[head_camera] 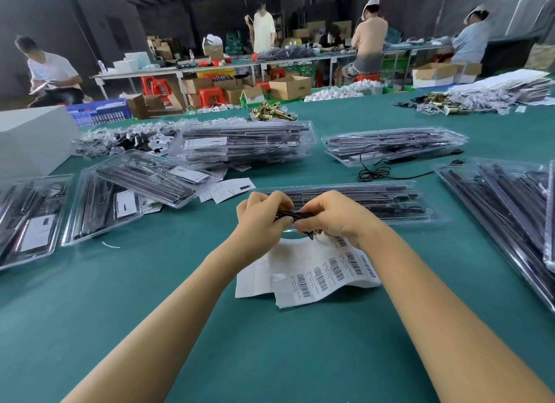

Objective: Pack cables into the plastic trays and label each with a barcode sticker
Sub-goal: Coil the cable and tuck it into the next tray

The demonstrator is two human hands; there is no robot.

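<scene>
My left hand (262, 215) and my right hand (333, 218) meet over the green table and together pinch a small coiled black cable (290, 215). A bit of the cable hangs below my right fingers. Just behind my hands lies a clear plastic tray (375, 200) holding long black parts. Under my right wrist a curled white strip of barcode stickers (321, 275) lies on the table.
Stacks of filled clear trays sit at the left (99, 210), the back middle (246, 144), the back right (393, 144) and the far right (510, 210). A loose black cable (387, 170) lies behind the near tray. A white box (30, 138) stands far left. Other people work at distant tables.
</scene>
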